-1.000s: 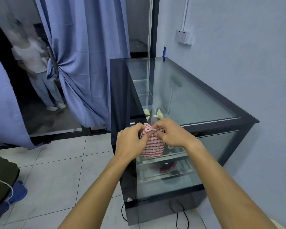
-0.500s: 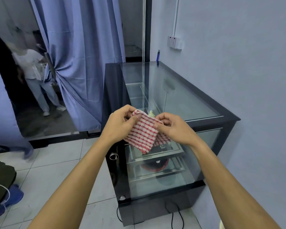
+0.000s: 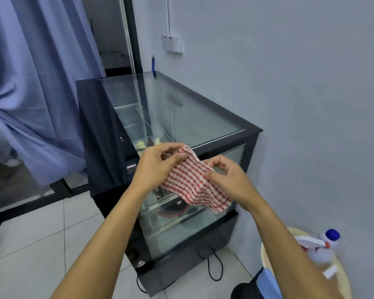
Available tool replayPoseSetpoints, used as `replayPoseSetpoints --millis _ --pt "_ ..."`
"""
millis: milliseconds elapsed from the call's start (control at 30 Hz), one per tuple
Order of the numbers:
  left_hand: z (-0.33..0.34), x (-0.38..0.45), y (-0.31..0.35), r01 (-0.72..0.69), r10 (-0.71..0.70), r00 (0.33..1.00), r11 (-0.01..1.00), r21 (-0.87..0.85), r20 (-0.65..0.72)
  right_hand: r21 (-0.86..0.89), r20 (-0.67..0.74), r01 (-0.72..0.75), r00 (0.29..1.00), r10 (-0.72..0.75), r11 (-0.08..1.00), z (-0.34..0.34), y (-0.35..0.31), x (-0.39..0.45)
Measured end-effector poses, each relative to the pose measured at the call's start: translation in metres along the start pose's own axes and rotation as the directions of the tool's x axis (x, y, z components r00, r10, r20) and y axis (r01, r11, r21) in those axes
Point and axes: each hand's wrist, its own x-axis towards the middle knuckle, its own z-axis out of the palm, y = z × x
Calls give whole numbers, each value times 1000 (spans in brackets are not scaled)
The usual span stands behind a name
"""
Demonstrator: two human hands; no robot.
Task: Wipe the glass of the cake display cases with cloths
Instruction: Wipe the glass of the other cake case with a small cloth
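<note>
Above the near corner of the glass display case (image 3: 194,117), a left hand (image 3: 158,165) and right hand (image 3: 229,180) pinch opposite edges of a red-checked cloth (image 3: 194,186), spread between them; the glass lies just beyond and below; a basin (image 3: 341,283) at right holds a spray bottle (image 3: 320,249).

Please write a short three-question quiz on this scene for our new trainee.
1. True or false: the checked cloth is already pressed flat against the display case glass.
2. Which hand pinches the cloth's upper corner? A) left hand B) right hand
3. Fill in: the spray bottle sits in a cream ___.

Key: 1. False; it is held in the air between both hands. 2. A. 3. basin.
</note>
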Motion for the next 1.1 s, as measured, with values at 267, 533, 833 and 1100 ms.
replayPoseSetpoints --millis 267,533,833,1100 --pt "27 25 -2 -145 119 897 989 30 425 -237 -10 -105 994 106 966 11 21 -25" --pt "72 29 -9 -311 202 780 946 87 592 -26 -203 -282 941 271 959 10 61 -79" --pt "142 -19 -76 -94 92 681 995 -38 726 334 -448 -403 728 520 852 32 134 -205" --pt "227 -60 -73 -228 92 198 973 -45 976 464 -299 -518 672 677 719 51 161 -232"
